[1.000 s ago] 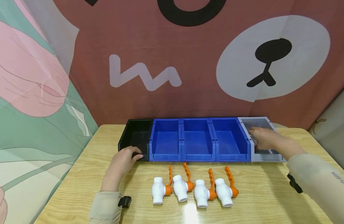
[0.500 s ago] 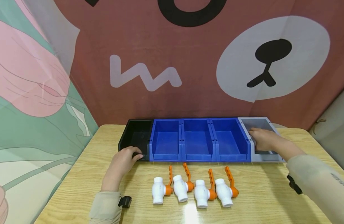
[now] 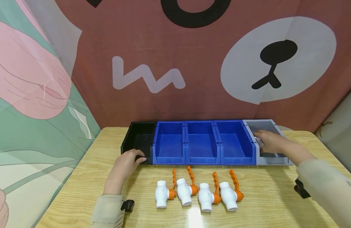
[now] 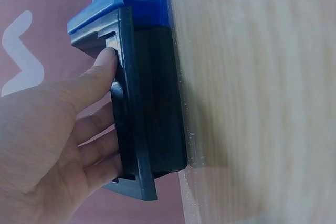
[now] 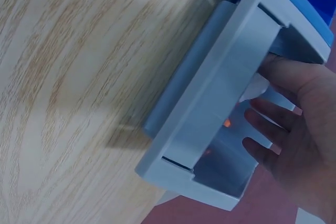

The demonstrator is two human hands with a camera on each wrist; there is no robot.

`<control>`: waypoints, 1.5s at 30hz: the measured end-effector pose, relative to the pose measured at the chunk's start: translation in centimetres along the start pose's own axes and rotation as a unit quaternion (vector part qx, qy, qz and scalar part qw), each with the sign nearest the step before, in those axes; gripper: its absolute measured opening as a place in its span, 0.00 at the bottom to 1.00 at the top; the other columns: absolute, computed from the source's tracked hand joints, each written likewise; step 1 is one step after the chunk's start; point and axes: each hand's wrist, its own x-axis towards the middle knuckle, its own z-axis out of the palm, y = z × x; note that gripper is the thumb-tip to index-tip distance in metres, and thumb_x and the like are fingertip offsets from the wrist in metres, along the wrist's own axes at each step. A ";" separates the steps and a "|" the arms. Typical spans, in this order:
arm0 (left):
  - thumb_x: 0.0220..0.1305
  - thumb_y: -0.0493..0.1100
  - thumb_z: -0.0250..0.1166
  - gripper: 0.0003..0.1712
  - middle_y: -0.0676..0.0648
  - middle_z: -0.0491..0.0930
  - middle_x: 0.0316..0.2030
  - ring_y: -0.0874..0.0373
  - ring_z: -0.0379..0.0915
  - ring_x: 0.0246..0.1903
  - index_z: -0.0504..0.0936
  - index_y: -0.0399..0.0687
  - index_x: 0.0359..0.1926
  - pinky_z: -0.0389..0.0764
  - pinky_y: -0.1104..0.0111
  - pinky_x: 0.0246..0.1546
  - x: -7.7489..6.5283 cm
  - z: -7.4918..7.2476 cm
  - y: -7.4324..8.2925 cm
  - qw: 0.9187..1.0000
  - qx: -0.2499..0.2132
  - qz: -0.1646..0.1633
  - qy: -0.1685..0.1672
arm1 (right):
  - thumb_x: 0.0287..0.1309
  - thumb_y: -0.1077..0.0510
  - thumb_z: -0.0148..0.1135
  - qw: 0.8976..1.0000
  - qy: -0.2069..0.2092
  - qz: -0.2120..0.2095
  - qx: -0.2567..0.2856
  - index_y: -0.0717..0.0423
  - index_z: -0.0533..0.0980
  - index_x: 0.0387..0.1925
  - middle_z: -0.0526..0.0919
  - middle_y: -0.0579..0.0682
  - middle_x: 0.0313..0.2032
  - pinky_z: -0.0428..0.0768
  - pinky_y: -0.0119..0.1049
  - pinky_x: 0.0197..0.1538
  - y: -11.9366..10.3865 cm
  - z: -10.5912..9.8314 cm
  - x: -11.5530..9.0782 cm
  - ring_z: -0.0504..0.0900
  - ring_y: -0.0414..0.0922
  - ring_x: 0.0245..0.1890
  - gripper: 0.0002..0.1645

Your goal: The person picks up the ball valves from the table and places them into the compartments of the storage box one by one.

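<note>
My right hand [image 3: 268, 142] reaches into the grey bin [image 5: 210, 95] at the right end of the row. Its thumb and index finger pinch a white piece [image 5: 254, 87], seemingly a ball valve mostly hidden by the hand. An orange bit [image 5: 227, 123] shows inside near it. My left hand [image 3: 125, 163] rests at the front lip of the black bin [image 3: 141, 136] at the left end. In the left wrist view the thumb touches the rim and the other fingers, loosely bent, reach behind it into the bin.
Between the end bins stand three blue bins [image 3: 200, 160], side by side. Several white ball valves [image 3: 205, 197] with orange handles lie in a row on the wooden table [image 3: 263, 202] in front. A printed cloth [image 3: 204, 63] hangs right behind the bins.
The right hand has turned slightly inside the grey bin, and more of the white piece shows at its fingers than half a second ago. The left hand stays in place.
</note>
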 end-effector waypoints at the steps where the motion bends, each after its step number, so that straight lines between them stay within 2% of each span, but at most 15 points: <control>1: 0.65 0.44 0.68 0.07 0.47 0.83 0.39 0.47 0.81 0.43 0.86 0.47 0.41 0.81 0.52 0.46 0.0 0.0 0.0 1.000 0.000 -0.001 -0.001 | 0.36 0.68 0.77 1.000 0.004 -0.004 0.000 0.81 0.70 0.54 0.77 0.69 0.46 0.80 0.51 0.40 0.0 -0.1 -0.1 0.79 0.56 0.37 0.41; 3: 0.65 0.44 0.68 0.07 0.47 0.83 0.39 0.47 0.81 0.43 0.86 0.47 0.41 0.81 0.52 0.46 0.0 0.0 0.0 1.000 -0.001 -0.002 -0.001 | 0.37 0.65 0.78 1.000 0.010 -0.008 0.000 0.79 0.71 0.55 0.77 0.66 0.45 0.80 0.49 0.37 -0.1 -0.3 -0.4 0.77 0.51 0.35 0.41; 5: 0.65 0.44 0.68 0.07 0.47 0.83 0.39 0.47 0.81 0.43 0.86 0.47 0.41 0.81 0.52 0.46 -0.1 0.0 0.0 1.000 -0.001 -0.002 0.000 | 0.40 0.64 0.78 1.000 0.015 -0.009 -0.005 0.77 0.72 0.55 0.77 0.68 0.47 0.81 0.50 0.39 -0.2 -0.4 -0.7 0.79 0.53 0.37 0.40; 8: 0.65 0.44 0.68 0.07 0.47 0.83 0.39 0.47 0.81 0.43 0.86 0.47 0.41 0.81 0.52 0.46 -0.1 0.0 0.0 1.000 0.000 -0.003 0.000 | 0.45 0.61 0.77 1.000 0.019 -0.001 -0.015 0.74 0.74 0.55 0.75 0.74 0.53 0.80 0.57 0.46 -0.5 -0.6 -1.4 0.79 0.65 0.47 0.36; 12: 0.65 0.44 0.68 0.06 0.47 0.83 0.39 0.47 0.81 0.42 0.86 0.47 0.41 0.81 0.52 0.46 -0.2 0.1 0.0 1.000 -0.001 -0.003 0.001 | 0.51 0.59 0.75 0.999 0.027 0.006 -0.032 0.70 0.77 0.54 0.73 0.76 0.54 0.77 0.64 0.50 -0.7 -0.8 -2.2 0.73 0.73 0.54 0.31; 19: 0.65 0.43 0.68 0.06 0.47 0.84 0.39 0.48 0.81 0.42 0.87 0.48 0.40 0.82 0.52 0.45 -0.1 0.1 0.0 1.000 -0.001 -0.001 0.004 | 0.55 0.57 0.73 0.996 0.065 0.002 -0.056 0.69 0.79 0.51 0.79 0.69 0.50 0.81 0.57 0.46 -0.9 -0.6 -3.2 0.80 0.65 0.48 0.25; 24: 0.65 0.43 0.68 0.06 0.47 0.84 0.39 0.48 0.81 0.42 0.87 0.48 0.40 0.82 0.52 0.45 -0.1 0.1 0.0 1.000 -0.001 -0.002 0.005 | 0.56 0.55 0.73 0.995 0.081 0.008 -0.059 0.67 0.80 0.50 0.79 0.67 0.49 0.81 0.58 0.45 -1.4 -0.7 -4.0 0.81 0.64 0.47 0.25; 30: 0.65 0.43 0.68 0.06 0.47 0.83 0.39 0.48 0.81 0.42 0.87 0.48 0.40 0.82 0.52 0.45 -0.1 0.1 0.0 1.000 0.000 -0.001 0.006 | 0.55 0.56 0.73 0.992 0.113 -0.014 -0.063 0.65 0.81 0.48 0.81 0.64 0.47 0.82 0.56 0.44 -2.1 -0.8 -4.9 0.82 0.61 0.45 0.22; 37: 0.65 0.44 0.68 0.06 0.47 0.83 0.39 0.48 0.81 0.42 0.87 0.48 0.40 0.82 0.53 0.45 0.0 0.1 0.0 1.000 -0.003 -0.002 0.005 | 0.57 0.53 0.72 0.989 0.125 -0.007 -0.072 0.65 0.81 0.49 0.81 0.64 0.48 0.80 0.60 0.46 -3.6 -1.0 -5.9 0.82 0.63 0.46 0.23; 45: 0.65 0.43 0.69 0.06 0.47 0.83 0.38 0.48 0.81 0.41 0.86 0.48 0.39 0.82 0.53 0.45 0.0 0.1 0.0 1.000 -0.002 0.003 0.008 | 0.53 0.54 0.74 0.978 0.194 -0.033 -0.073 0.60 0.81 0.50 0.83 0.60 0.48 0.80 0.60 0.44 -5.0 -0.6 -7.1 0.83 0.61 0.45 0.24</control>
